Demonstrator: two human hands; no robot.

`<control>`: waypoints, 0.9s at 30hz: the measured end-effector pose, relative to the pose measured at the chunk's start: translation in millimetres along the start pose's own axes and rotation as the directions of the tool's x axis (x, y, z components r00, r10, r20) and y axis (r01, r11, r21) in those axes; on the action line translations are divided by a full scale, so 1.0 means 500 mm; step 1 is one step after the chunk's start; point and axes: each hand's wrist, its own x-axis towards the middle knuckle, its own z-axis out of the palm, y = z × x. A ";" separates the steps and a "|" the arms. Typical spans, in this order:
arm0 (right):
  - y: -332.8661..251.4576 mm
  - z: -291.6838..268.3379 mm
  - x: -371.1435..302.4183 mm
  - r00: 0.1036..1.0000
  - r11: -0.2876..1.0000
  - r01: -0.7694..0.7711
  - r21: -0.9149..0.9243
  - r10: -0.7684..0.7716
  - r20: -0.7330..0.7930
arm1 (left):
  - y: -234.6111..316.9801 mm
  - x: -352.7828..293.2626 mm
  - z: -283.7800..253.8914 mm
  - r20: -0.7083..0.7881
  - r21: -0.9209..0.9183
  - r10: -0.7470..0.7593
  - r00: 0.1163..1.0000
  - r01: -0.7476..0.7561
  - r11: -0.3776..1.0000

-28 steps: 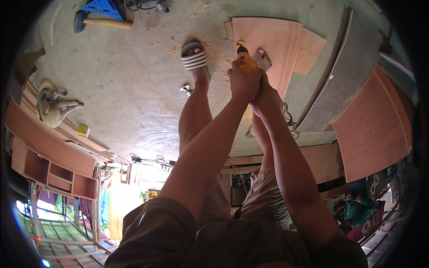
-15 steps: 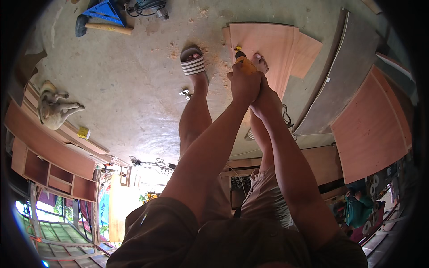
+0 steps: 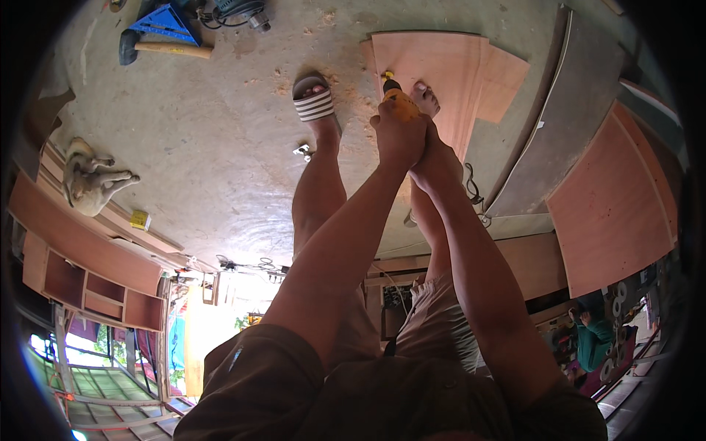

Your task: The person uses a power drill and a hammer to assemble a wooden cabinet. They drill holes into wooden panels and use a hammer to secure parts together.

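Observation:
A yellow power drill (image 3: 401, 107) with a black chuck points away from me, a small yellow bit (image 3: 387, 76) at its tip. That tip is at the left part of a reddish plywood panel (image 3: 441, 57) on the floor. My left hand (image 3: 398, 141) is wrapped round the drill's body. Close against it, my right hand (image 3: 438, 163) grips the drill from behind; the handle is hidden by both hands. My bare right foot (image 3: 424, 98) rests on the panel beside the drill, while my left foot stands in a striped slide (image 3: 314, 99).
Sawdust (image 3: 323, 40) lies about the floor. A hammer (image 3: 173, 50), a blue speed square (image 3: 167, 26) and a corded power tool (image 3: 239, 13) lie at the far left. A dog (image 3: 90, 180) lies left. Boards (image 3: 614, 206) lean at right, where another person (image 3: 594, 342) sits.
The whole view has shifted slightly. Both hands keep their hold on the drill, and its bit stays at about the same spot on the panel.

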 end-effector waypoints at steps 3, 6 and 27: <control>0.001 -0.002 -0.007 1.000 1.000 -0.007 -0.009 0.007 -0.004 | 0.002 -0.007 -0.001 -0.006 0.006 -0.001 1.000 0.001 1.000; 0.001 -0.006 -0.007 1.000 1.000 -0.019 -0.004 0.019 0.012 | 0.003 -0.007 0.001 -0.010 -0.011 -0.008 1.000 0.008 1.000; 0.008 -0.009 0.008 1.000 0.999 -0.010 -0.053 0.011 0.019 | -0.005 0.000 0.018 -0.042 -0.059 -0.004 0.999 0.002 0.998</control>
